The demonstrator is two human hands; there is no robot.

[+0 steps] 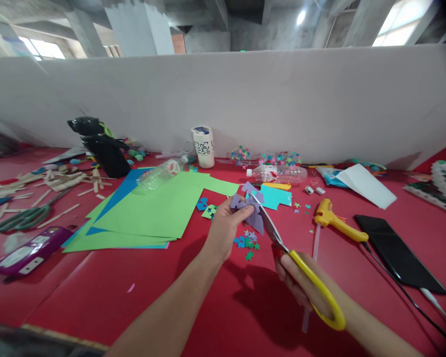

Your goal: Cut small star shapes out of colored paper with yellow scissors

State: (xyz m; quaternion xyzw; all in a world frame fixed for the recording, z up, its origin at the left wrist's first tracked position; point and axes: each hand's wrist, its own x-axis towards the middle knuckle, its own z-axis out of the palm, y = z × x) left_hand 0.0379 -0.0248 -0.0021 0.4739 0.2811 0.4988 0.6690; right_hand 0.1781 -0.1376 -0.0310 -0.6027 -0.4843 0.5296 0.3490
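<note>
Purple paper [258, 223], with notches cut into its edges, is pinched between the thumb and fingers of my left hand [223, 228]. My right hand [295, 277] grips the yellow-handled scissors [273, 229], fingers through the loops. The blades reach up to the purple paper and lie against its right side; how far apart they are is hard to see. Just below the paper, small blue, green and purple paper stars [248, 241] lie in a loose pile on the red table. Cut scraps of green paper [209, 212] and turquoise paper [271, 197] lie close by.
Green sheets [148, 203] lie to the left under a clear bottle [161, 173]. Another bottle [278, 174] lies at the back. Rightward are a yellow glue gun [338, 223] and a black phone [397, 253]. Green scissors [29, 216], a purple device [31, 252] and a black flask [102, 148] occupy the left.
</note>
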